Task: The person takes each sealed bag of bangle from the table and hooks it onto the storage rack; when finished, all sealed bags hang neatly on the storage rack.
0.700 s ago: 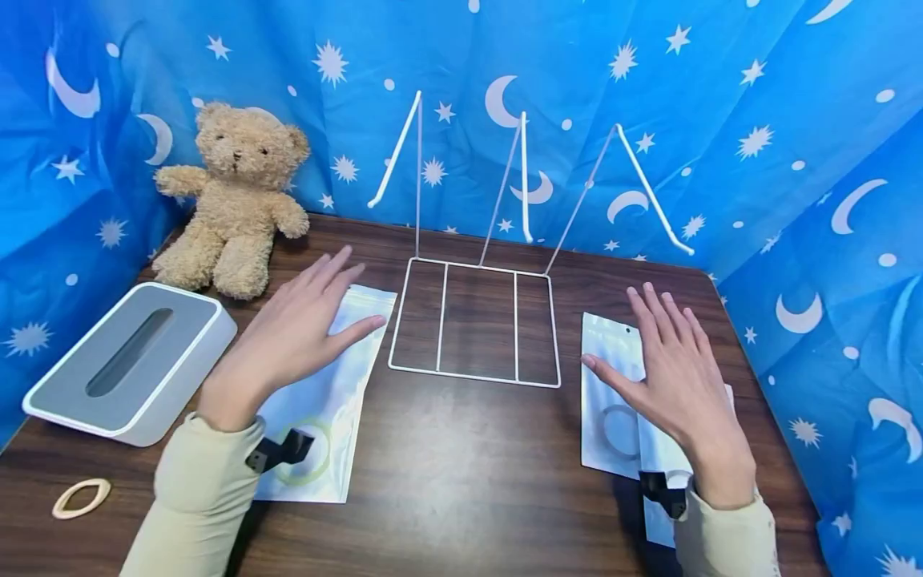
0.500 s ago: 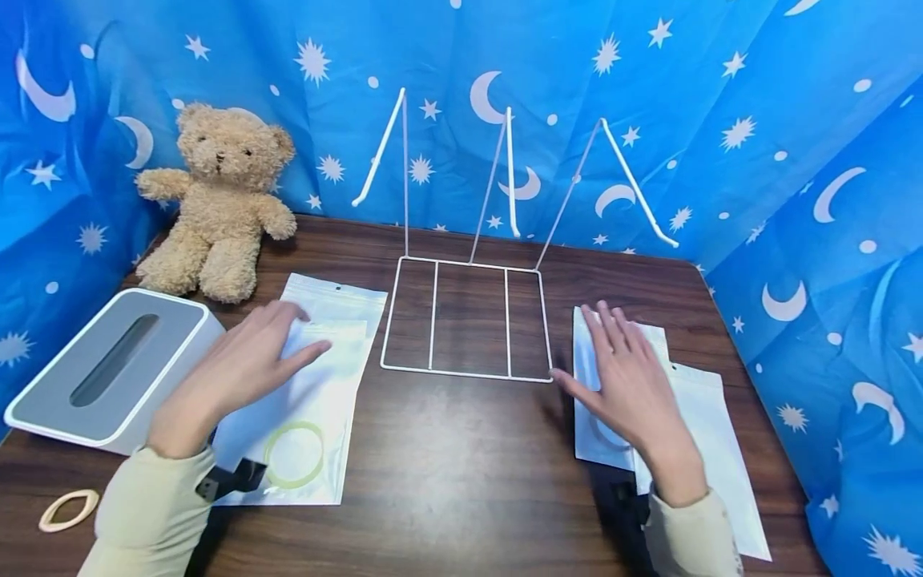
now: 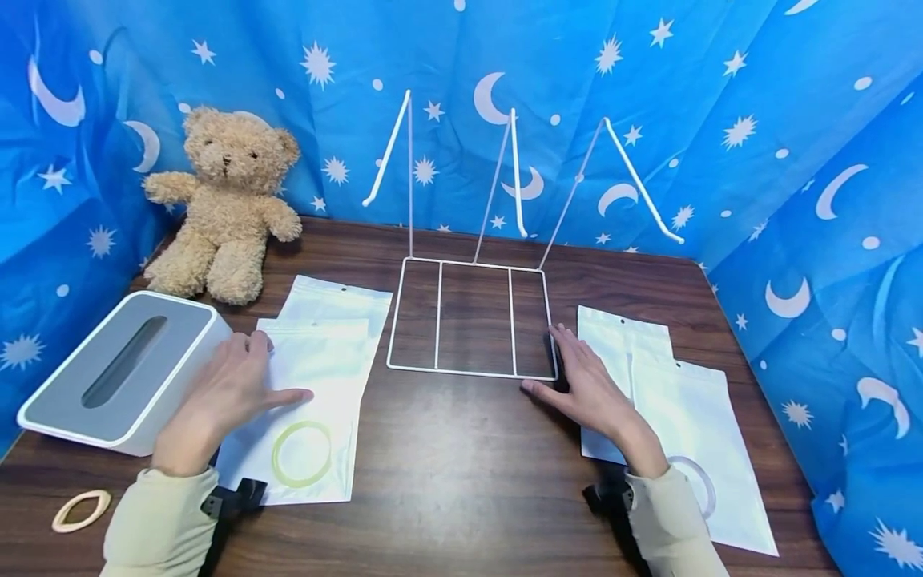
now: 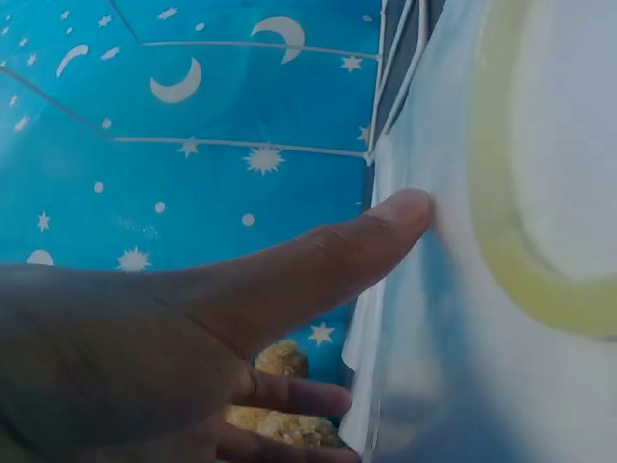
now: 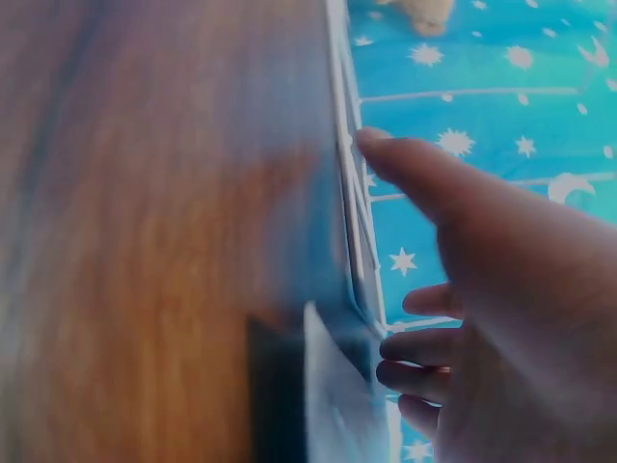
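Left hand (image 3: 223,394): loosely spread, empty
Right hand (image 3: 594,393): fingers extended, empty
White plastic pouch (image 3: 324,365): likely light, slippery; pinch left edge
White wire rack (image 3: 517,176): likely light, stiff; grip right side

Head view: bright, mostly even, sharp. Soft glare on the desk (image 3: 447,481), mid-front; dark shadows beside both sleeves (image 3: 155,521). Left front pouch (image 3: 328,381) close to blown out. Left wrist view: hazy, left grip (image 4: 183,347) dim against bright curtain (image 4: 231,111), yellow-green ring (image 4: 493,145) out of focus. Right wrist view: desk smeared, warm cast; right grip (image 5: 535,299) soft-edged.
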### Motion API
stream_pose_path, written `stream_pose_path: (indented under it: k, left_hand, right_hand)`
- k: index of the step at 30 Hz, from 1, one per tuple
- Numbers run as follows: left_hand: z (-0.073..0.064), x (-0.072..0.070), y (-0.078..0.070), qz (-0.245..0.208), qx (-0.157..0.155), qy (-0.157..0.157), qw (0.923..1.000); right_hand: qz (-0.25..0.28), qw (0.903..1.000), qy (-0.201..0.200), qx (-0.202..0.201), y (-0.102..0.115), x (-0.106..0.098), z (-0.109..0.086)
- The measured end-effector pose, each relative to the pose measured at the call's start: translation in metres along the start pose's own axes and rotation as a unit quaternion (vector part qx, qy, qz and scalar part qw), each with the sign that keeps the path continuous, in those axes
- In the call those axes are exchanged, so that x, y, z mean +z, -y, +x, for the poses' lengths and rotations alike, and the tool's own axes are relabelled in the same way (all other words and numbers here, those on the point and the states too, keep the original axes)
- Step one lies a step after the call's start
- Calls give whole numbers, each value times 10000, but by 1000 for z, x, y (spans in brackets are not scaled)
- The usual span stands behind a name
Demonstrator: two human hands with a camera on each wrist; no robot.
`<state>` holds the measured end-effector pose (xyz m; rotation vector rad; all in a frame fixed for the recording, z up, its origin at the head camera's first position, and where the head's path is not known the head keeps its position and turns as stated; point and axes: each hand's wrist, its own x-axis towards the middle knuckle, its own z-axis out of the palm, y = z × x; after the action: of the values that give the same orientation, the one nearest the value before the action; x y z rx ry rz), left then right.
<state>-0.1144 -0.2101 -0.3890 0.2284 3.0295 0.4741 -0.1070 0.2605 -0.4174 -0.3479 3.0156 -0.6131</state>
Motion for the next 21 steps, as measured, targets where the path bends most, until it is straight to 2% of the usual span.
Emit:
stream_pose_path:
  k: [7, 14, 18, 21]
  left_hand:
    - [-4, 5, 7, -194, -88, -340, 9992]
    - [-1, 8, 9, -699, -95, -541, 9960]
    - [4, 10, 18, -1204, 313, -851, 9886]
    - [9, 14, 28, -1706, 773, -1066, 9765]
  right_hand:
    - [181, 9994, -278, -126, -11, 11, 3]
    - [70, 9974, -710, -66, -16, 21, 4]
    - [42, 9970, -770, -41, -18, 23, 3]
    - [60, 9971, -762, -10, -17, 22, 3]
